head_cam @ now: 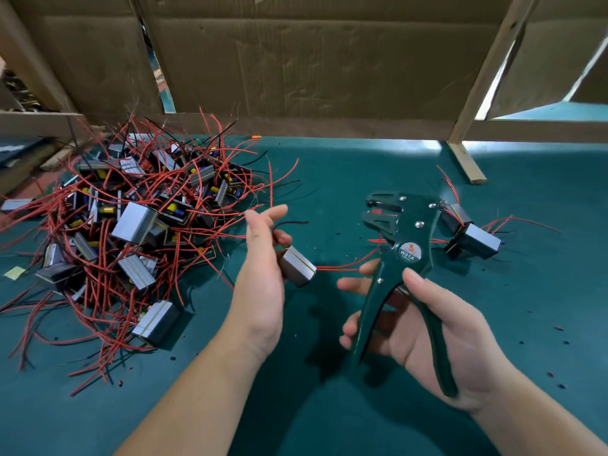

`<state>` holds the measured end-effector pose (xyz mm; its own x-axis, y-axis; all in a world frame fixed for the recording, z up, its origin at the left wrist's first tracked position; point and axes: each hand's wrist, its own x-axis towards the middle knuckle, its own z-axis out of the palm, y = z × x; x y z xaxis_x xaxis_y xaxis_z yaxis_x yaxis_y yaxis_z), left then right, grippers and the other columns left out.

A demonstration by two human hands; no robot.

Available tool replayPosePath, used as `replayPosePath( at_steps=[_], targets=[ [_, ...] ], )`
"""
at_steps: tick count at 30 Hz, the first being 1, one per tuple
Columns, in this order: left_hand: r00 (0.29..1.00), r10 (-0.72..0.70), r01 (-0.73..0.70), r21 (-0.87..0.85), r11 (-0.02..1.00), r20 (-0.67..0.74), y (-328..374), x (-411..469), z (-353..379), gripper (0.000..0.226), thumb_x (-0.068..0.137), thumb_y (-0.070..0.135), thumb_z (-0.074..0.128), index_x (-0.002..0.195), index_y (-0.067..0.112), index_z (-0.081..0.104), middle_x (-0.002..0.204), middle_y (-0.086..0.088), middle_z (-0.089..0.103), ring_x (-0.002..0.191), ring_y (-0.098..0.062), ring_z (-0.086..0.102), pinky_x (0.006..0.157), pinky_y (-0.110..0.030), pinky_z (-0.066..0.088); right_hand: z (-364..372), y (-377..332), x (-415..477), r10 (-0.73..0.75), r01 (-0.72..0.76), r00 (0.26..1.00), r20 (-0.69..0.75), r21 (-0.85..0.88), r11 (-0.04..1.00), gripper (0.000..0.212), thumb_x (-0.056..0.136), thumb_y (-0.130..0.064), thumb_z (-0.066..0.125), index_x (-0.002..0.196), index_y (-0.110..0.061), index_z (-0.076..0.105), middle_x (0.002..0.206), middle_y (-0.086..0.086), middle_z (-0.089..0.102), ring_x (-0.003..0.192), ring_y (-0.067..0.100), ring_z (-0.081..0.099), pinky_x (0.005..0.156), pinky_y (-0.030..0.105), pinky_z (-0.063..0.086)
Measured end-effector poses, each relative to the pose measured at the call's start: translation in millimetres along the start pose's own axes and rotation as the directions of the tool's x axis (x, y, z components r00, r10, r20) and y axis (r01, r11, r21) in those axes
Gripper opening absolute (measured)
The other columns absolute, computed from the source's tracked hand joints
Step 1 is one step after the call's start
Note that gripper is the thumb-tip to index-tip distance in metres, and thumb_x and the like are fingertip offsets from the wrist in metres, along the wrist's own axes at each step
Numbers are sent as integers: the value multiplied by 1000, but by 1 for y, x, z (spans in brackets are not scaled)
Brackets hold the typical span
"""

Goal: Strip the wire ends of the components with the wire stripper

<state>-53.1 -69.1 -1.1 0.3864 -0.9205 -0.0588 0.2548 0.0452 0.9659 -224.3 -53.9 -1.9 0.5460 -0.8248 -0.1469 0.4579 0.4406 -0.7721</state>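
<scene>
1. Wire stripper: green, ctr-right of frame, above the mat, handles apart. R hand has fingers curled round both handles, thumb on top.
2. Component: grey block, frame ctr. L hand grips it w/ lower fingers curled, index + thumb straight. Its red wire runs right toward the stripper.
3. Component pile: left of frame, red leads tangled.
4. Two loose components: right, behind stripper head.

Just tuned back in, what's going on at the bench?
The left hand holds one component, and its red wires trail toward the wire stripper gripped in the right hand. No wire plainly sits in the stripper's head. A tangled pile of components lies to the left on the green mat. A small group lies behind the stripper.
</scene>
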Motion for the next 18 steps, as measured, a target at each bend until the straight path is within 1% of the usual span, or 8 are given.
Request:
replayPosePath(
  at_steps=[1, 3, 5, 8, 12, 15, 17, 18],
  targets=[
    [999, -47, 49, -55, 997, 26, 2, 0, 1, 55, 88, 69, 20, 100, 34, 61, 78, 7, 43, 69, -8, 40, 70, -28, 34, 0, 1, 0, 35, -35, 999, 32, 20, 999, 72, 59, -40, 85, 118, -6, 62, 123, 27, 56, 74, 41, 62, 73, 57, 52],
    [986, -86, 109, -161, 981, 144, 3, -2, 4, 65, 79, 71, 22, 106, 24, 58, 77, 3, 45, 68, -11, 41, 68, -30, 36, 1, 4, 0, 78, -83, 993, 93, 57, 995, 69, 63, -39, 83, 122, -10, 62, 122, 25, 53, 75, 41, 62, 74, 56, 51],
    [967, -76, 136, -236, 962, 245, 2, -5, 4, 70, 72, 71, 25, 107, 18, 55, 76, 0, 47, 70, -15, 42, 70, -31, 37, 2, 6, 0, 82, -87, 988, 131, 32, 996, 62, 66, -40, 82, 118, -10, 64, 108, 23, 57, 75, 40, 63, 75, 57, 51],
    [933, -47, 168, -315, 934, 357, 5, -6, -2, 67, 75, 68, 28, 106, 14, 53, 75, -4, 50, 72, -18, 47, 72, -33, 39, 2, 2, 1, 95, -90, 990, 106, -50, 995, 62, 63, -42, 83, 113, -9, 66, 91, 18, 65, 74, 38, 63, 75, 58, 51],
    [903, -8, 172, -344, 923, 430, 6, -8, -6, 65, 81, 68, 26, 105, 13, 51, 76, -5, 50, 78, -21, 44, 84, -37, 37, -3, -6, 3, 167, -158, 983, 77, -109, 981, 75, 62, -39, 84, 119, 3, 57, 104, 26, 57, 73, 40, 60, 73, 59, 50],
    [912, 11, 87, -218, 972, 410, 7, -6, -7, 70, 81, 71, 18, 108, 16, 52, 78, -3, 57, 79, -17, 50, 82, -41, 36, -6, -8, 0, 174, -162, 982, 75, -139, 977, 75, 58, -34, 87, 116, 4, 59, 101, 23, 61, 72, 42, 60, 71, 59, 50],
    [952, 17, 6, -74, 997, 305, 10, 0, -11, 67, 83, 67, 16, 108, 20, 56, 81, 0, 63, 80, -12, 56, 79, -35, 38, -8, -9, 0, 85, -81, 995, 48, -94, 992, 76, 55, -29, 89, 117, 3, 60, 96, 20, 62, 71, 42, 61, 69, 59, 51],
    [976, 25, -29, 13, 1000, 218, 13, 4, -14, 56, 89, 60, 21, 106, 22, 59, 84, 1, 65, 82, -10, 58, 80, -34, 40, -9, -9, 1, 15, -13, 1000, 23, -66, 998, 76, 56, -27, 89, 118, 4, 58, 96, 19, 63, 71, 41, 62, 68, 58, 51]
  ],
)
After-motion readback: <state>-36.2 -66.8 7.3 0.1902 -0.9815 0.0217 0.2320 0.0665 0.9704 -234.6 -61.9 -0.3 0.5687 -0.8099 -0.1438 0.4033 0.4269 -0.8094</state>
